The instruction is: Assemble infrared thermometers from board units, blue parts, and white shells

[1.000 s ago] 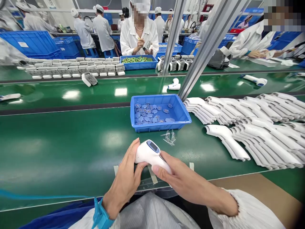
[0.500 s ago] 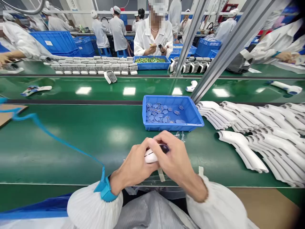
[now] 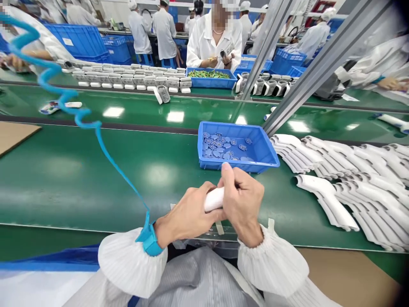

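A white plastic housing (image 3: pixel 214 199) is held in front of my body, with only its rounded middle showing. My left hand (image 3: pixel 191 211) wraps round its left end, and a blue band with a coiled cord circles that wrist. On the opposite end my right hand (image 3: pixel 243 197) is closed, thumb pointing up and fingers curled. Both ends of the housing are covered by my fingers. Just beyond my hands stands a blue bin (image 3: pixel 239 164) holding many small blue parts (image 3: pixel 217 145).
Rows of white curved shells (image 3: pixel 326 200) lie on the right. The blue coiled cord (image 3: pixel 111 160) crosses the green worktop at left. A slanted metal post (image 3: pixel 306 72) rises behind the bin. Across the line, a person (image 3: pixel 214 42) handles a grey-white device.
My right hand has turned, its thumb now raised, and the housing's dark end is covered. Both hands have shifted slightly right in view. The coiled cord has swung up into view.
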Motion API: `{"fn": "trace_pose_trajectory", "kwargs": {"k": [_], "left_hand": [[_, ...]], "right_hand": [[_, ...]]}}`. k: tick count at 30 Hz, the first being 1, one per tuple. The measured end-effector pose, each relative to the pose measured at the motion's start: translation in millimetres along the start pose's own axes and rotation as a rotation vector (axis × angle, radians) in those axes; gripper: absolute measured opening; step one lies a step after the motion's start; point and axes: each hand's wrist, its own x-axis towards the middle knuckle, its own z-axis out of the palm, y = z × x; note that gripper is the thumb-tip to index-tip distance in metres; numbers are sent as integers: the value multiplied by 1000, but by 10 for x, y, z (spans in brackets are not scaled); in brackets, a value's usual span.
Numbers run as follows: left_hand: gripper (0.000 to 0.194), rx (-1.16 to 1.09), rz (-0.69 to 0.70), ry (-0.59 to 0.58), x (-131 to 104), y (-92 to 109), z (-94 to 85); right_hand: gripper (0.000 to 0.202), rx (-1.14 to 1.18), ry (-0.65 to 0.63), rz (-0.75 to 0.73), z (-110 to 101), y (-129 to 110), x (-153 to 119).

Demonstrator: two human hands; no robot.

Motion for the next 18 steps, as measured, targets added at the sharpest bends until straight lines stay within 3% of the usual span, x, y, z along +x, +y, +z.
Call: {"fn": "trace_pose_trajectory", "kwargs": {"k": [4, 7, 9, 12, 14, 16, 18], "left_hand": [[28, 130, -9, 23, 9, -28, 127], [32, 346, 9, 102, 35, -24, 265], [30, 363, -1, 108, 21, 4, 238], [27, 271, -72, 84, -85, 24, -54], [29, 247, -143, 94, -188, -22, -334], [28, 277, -162, 185, -263, -116, -577], [42, 382, -132, 315, -266, -213, -716]], "right_hand": [[53, -85, -121, -4, 27, 52, 12], [56, -141, -107, -63, 58, 65, -10], [57, -97, -138, -87, 19, 57, 33], [55, -73, -307, -68, -135, 112, 319], [49, -210, -391, -61, -231, 234, 657], [34, -395, -443, -103, -244, 405, 1031], [20, -471, -500, -130, -151, 567, 1346]]}}
